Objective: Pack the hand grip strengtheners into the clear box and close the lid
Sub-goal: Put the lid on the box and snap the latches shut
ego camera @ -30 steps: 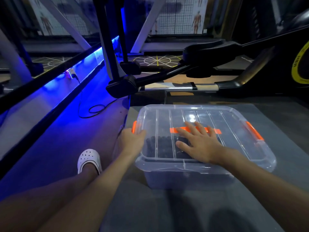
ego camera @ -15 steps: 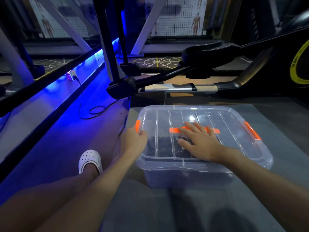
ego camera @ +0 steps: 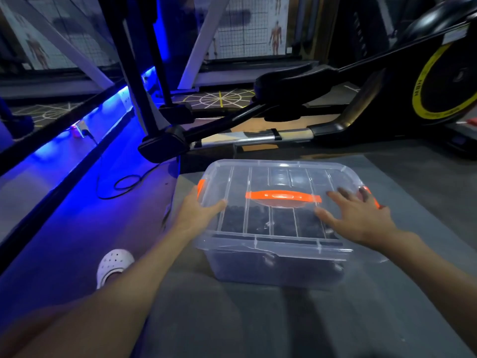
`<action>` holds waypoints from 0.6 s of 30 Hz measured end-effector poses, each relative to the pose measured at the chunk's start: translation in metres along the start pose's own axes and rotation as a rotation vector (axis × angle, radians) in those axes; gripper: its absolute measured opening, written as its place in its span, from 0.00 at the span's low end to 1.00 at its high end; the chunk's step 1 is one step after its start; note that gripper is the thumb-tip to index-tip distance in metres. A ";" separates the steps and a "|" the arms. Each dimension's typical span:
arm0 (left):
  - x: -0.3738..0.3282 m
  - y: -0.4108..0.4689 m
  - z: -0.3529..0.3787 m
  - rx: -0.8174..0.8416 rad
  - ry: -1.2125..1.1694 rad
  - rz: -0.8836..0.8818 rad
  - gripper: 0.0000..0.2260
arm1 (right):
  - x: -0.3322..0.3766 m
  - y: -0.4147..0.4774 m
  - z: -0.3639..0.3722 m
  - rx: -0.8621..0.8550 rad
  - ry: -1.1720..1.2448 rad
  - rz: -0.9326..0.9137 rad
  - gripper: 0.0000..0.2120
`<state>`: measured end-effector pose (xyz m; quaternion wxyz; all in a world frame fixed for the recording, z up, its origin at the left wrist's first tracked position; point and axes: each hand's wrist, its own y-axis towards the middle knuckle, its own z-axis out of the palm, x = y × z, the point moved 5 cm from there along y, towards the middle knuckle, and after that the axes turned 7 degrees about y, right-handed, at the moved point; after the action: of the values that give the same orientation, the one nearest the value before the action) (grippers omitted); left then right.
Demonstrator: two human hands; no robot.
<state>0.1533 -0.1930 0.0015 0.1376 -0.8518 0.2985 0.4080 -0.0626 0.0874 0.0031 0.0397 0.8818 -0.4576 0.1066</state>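
On the grey mat, closed clear box under both hands.
Left hand grips the lid at its left edge, thumb on top; right hand lies flat, fingers spread; dark shapes inside, probably hand grip strengtheners.

Only illegible lettering on the yellow flywheel ring
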 end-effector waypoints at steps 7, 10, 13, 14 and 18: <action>-0.013 0.021 0.029 0.040 0.025 -0.001 0.42 | -0.023 0.019 -0.008 0.016 -0.023 0.022 0.38; -0.015 0.017 0.029 0.025 0.044 0.025 0.40 | -0.025 0.021 -0.007 0.019 -0.026 0.013 0.38; -0.025 0.006 0.025 0.027 0.212 0.065 0.32 | -0.024 0.017 -0.009 0.035 -0.012 0.000 0.39; -0.028 0.005 0.025 0.021 0.304 0.077 0.30 | -0.024 0.017 -0.010 0.044 -0.013 -0.007 0.39; -0.049 0.027 0.033 -0.018 0.632 0.274 0.27 | -0.025 0.028 -0.012 0.047 -0.018 -0.010 0.37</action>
<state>0.0929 -0.1788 0.0191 -0.0253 -0.8893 0.4343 0.1411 -0.1013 0.0936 0.0082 0.0152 0.8857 -0.4509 0.1093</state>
